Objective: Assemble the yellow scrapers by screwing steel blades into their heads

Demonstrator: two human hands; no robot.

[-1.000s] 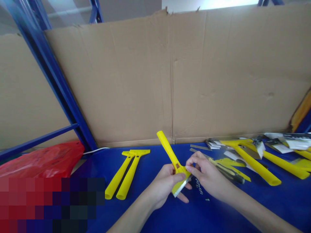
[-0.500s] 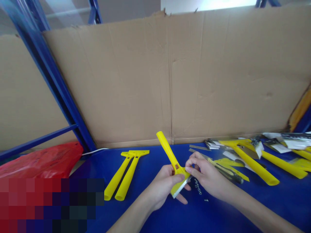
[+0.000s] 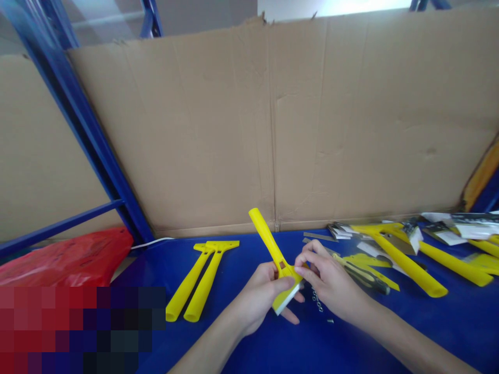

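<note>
A yellow scraper point(image 3: 265, 236) with a pale blade edge along its wide head is held at the middle, its handle tilted up and to the left. My left hand point(image 3: 259, 296) grips the head, thumb on top and fingers underneath. My right hand point(image 3: 325, 272) is pinched at the right side of the head; anything between its fingertips is hidden. Small metal nuts point(image 3: 317, 301) lie on the blue table point(image 3: 273, 350) just below my right hand, with a small screw point(image 3: 330, 321) near them.
Two yellow handles point(image 3: 205, 283) lie to the left. On the right are a screwdriver point(image 3: 366, 278), more yellow scrapers point(image 3: 413, 265) and packaging point(image 3: 479, 228). A red bag point(image 3: 70, 254) sits far left. Cardboard point(image 3: 273, 130) stands behind the table.
The scraper has tilted slightly in my left hand and moved a little left. My right fingers have shifted slightly left and up along its head.
</note>
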